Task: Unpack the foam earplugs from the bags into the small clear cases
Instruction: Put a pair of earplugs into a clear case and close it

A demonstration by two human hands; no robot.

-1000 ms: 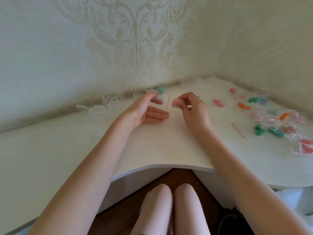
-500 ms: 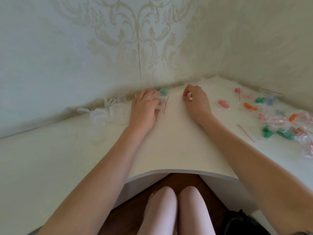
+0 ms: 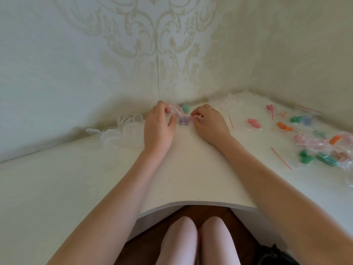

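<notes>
Both hands met near the back corner of a white desk [image 3: 181, 169], where two papered walls closed in behind them. The left hand [image 3: 158, 127] had its fingers curled around a small clear bag [image 3: 174, 111] with a red strip along its top, pinching it just above the desktop; the right hand [image 3: 209, 121] was curled too, its fingertips [image 3: 194, 116] pinching the other side of the same bag. Purple earplugs [image 3: 183, 121] sat between the two hands, low in the bag or just under it; which way they pointed could not be told. A green earplug [image 3: 185, 108] lay just behind, close to the wall. To the left of the left hand, a cluster of small clear cases [image 3: 124, 129] stood against the wall, some with lids raised. To the right, well apart from the hands, more bags holding pink earplugs [image 3: 254, 123], orange earplugs [image 3: 284, 126] and dark green earplugs [image 3: 324, 158] lay scattered toward the right-hand wall, most lying flat at mixed angles. Loose red strips [image 3: 280, 157] lay among them. A wide bare stretch of desktop ran from the wrists to the curved front edge, with the person's knees [image 3: 196, 236] below it.
</notes>
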